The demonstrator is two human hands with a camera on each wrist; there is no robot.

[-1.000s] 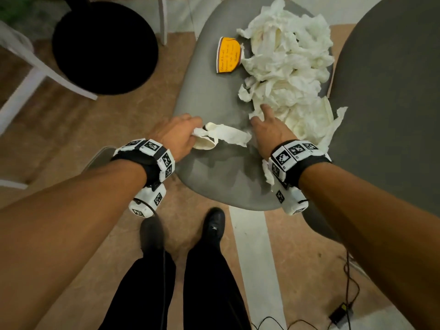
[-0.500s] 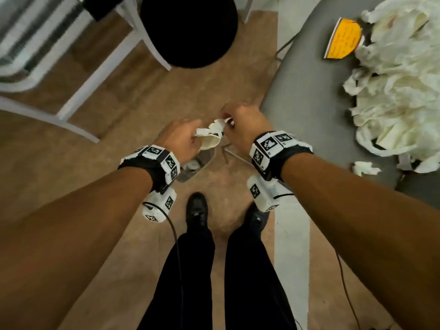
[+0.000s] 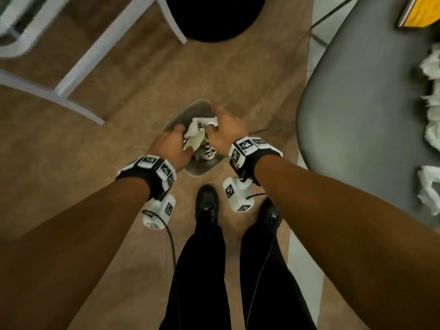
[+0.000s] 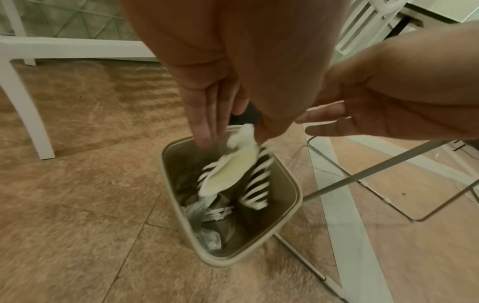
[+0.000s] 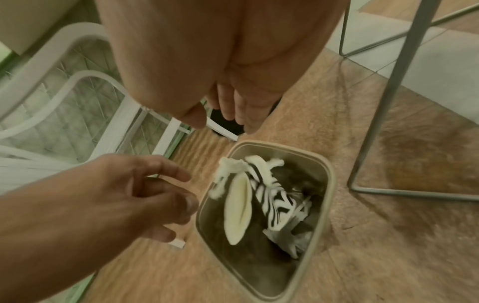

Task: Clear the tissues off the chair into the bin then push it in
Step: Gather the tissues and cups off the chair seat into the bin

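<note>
The beige bin [image 3: 202, 169] stands on the floor just ahead of my feet, with crumpled paper inside. Both hands hover over its mouth. My left hand [image 3: 173, 144] has straight fingers [image 4: 207, 114] pointing down. My right hand [image 3: 226, 132] is also relaxed, and its fingers [image 5: 233, 110] hold nothing. A white tissue bundle [image 4: 230, 170] hangs loose in the air between them, dropping into the bin [image 5: 329, 184]. In the right wrist view the tissue [image 5: 239, 207] is clear of both hands. The grey chair seat [image 3: 357, 115] lies to the right, with the tissue pile [image 3: 431, 115] at the frame edge.
A yellow card [image 3: 419, 13] sits on the far part of the seat. White furniture bars [image 3: 78, 67] and a round black object [image 3: 209, 17] stand beyond the bin. Thin metal chair legs [image 4: 388, 170] run right of the bin. My shoes [image 3: 207, 203] are close behind it.
Both hands carried the tissue from the chair seat leftward and down to the bin, then let go of it. The view swung left, and the chair now sits at the right edge.
</note>
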